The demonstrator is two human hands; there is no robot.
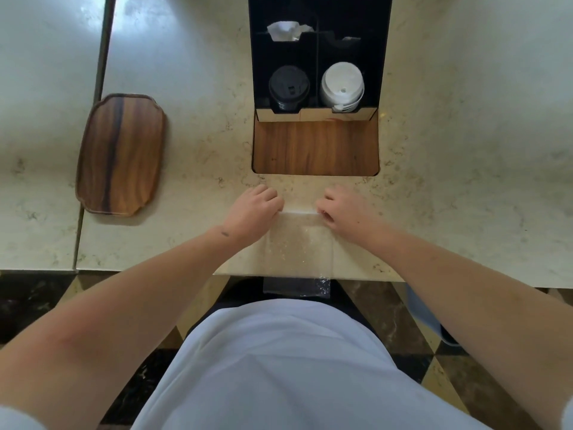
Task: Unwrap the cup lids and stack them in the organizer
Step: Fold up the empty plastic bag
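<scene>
A clear plastic wrapper lies flat on the marble counter and hangs over the near edge. My left hand pinches its top left corner and my right hand pinches the top right corner, with the top edge folded between them. Straight ahead stands the black organizer with a wooden front panel. Its left compartment holds a stack of black lids. The right compartment holds a stack of white lids. No lids show inside the wrapper.
A wooden tray sits on the counter to the left. Crumpled white paper sticks up in the organizer's rear left compartment. The counter edge runs just in front of my body, with a dark patterned floor below.
</scene>
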